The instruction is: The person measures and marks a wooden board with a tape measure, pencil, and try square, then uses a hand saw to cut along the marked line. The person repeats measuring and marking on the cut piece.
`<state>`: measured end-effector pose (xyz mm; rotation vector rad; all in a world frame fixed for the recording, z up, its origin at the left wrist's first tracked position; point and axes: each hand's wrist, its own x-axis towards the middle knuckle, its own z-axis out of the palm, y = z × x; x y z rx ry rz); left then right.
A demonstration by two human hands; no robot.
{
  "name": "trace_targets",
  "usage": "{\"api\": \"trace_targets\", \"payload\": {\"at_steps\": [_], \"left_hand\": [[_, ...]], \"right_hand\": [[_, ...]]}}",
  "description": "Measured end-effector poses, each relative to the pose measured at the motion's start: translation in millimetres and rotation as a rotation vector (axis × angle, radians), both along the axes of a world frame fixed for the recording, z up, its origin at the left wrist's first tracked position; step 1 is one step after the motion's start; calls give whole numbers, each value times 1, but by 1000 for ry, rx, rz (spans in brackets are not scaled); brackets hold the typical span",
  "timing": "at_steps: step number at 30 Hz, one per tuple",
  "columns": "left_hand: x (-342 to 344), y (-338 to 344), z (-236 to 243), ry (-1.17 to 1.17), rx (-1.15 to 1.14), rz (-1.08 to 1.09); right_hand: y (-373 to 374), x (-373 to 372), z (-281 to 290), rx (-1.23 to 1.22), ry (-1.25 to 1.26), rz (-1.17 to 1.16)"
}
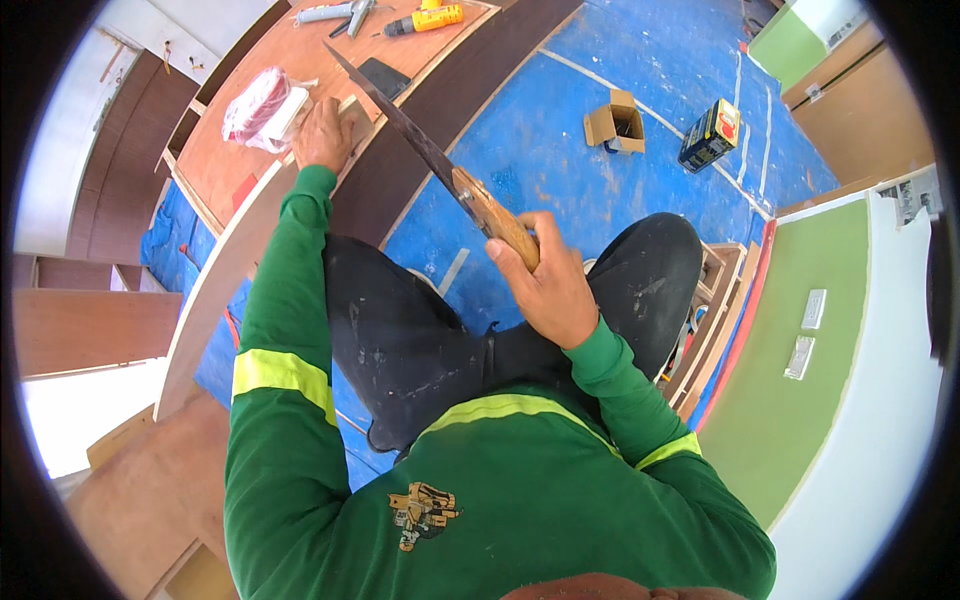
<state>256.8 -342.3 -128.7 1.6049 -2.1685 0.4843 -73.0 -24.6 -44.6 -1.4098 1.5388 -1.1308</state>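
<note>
My right hand [550, 285] is closed around the wooden handle of a handsaw [410, 132], in front of my knees. The long, narrow blade points up and to the left, its tip over the workbench [222, 165]. Beside the blade, my left hand [323, 138] grips the far end of a long pale wooden board [222, 268], which runs back past my left arm. Whether the blade touches the board, I cannot tell. Left of that hand lies a pink-and-white plastic-wrapped bundle [262, 108]. A flat dark rectangular object [384, 77] rests behind the blade.
A yellow drill [425, 20] and a caulking gun [345, 12] lie at the bench's far end. On the blue floor covering [555, 190] stand an open cardboard box [615, 122] and a dark rectangular can [708, 137]. A wooden crate [715, 325] sits by my right knee, near a green wall [800, 260].
</note>
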Motion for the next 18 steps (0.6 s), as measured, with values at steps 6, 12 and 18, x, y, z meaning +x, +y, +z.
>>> {"api": "trace_targets", "payload": {"at_steps": [6,12,18], "left_hand": [[3,-20,16,66,313,227],[17,-37,25,107,519,216],[24,-41,15,158,457,155]], "right_hand": [[-5,1,-15,-158,39,90],[0,-4,-17,-86,69,102],[-4,-5,-21,-142,41,117]]}}
